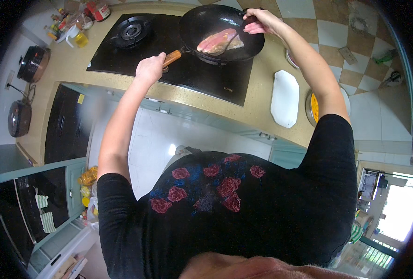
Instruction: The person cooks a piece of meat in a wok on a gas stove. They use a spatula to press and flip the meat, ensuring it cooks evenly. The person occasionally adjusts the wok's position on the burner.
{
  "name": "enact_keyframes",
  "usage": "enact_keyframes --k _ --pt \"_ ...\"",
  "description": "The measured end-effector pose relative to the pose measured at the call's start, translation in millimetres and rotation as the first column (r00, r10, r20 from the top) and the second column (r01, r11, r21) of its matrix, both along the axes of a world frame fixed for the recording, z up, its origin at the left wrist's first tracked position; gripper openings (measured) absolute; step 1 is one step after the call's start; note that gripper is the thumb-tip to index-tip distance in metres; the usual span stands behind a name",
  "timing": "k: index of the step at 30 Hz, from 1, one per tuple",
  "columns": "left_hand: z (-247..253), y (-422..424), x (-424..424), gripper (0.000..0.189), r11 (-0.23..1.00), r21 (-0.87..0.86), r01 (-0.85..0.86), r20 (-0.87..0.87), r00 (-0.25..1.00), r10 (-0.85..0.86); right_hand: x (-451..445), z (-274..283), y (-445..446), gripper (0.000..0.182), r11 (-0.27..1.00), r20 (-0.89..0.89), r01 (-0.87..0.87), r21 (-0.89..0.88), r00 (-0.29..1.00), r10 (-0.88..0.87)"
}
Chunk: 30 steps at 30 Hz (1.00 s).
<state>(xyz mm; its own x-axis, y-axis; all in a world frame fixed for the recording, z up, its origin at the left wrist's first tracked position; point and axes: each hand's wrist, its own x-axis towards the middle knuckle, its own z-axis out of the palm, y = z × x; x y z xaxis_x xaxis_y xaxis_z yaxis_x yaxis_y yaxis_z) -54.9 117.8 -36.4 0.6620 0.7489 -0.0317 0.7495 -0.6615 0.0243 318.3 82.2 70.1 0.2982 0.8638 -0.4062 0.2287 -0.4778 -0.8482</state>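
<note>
A black wok (pixel 217 21) sits over the right-hand burner of the black glass gas hob (pixel 192 76). My left hand (pixel 150 69) is closed around its wooden handle (pixel 172 58). Inside the wok lies a pink and pale piece of what looks like fish (pixel 218 41). Against the near side of that piece rests the head of a metal spatula (pixel 224 50). At the wok's right rim, my right hand (pixel 262 22) grips the spatula's dark handle, which the fingers partly hide.
A white rectangular plate (pixel 285 99) lies on the counter right of the hob. Beyond it, a metal bowl (pixel 311 108) holding orange food is partly behind my right forearm. Left are a bare burner (pixel 130 31), an oil jug (pixel 77 36) and a dark pot (pixel 34 64).
</note>
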Motion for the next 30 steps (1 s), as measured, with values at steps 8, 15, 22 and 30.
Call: enact_keyframes --k 8,15,22,30 --pt "-3 0 0 0.018 1.000 0.002 -0.003 0.006 1.000 0.003 -11 -4 -8 0.028 0.998 -0.067 0.014 0.054 0.998 -0.010" --pt "2 -3 2 0.017 1.000 0.011 0.003 0.017 1.000 -0.004 -18 -20 -14 0.030 0.985 -0.181 0.104 0.134 0.980 -0.079" --pt "0 0 1 0.020 1.000 -0.006 -0.020 -0.012 1.000 0.020 -12 -5 -29 0.029 0.987 -0.143 0.107 0.120 0.986 -0.089" --pt "-1 -1 1 0.021 1.000 0.005 -0.019 -0.011 1.000 0.019 -7 37 -33 0.030 0.999 0.091 0.016 0.044 0.996 -0.020"
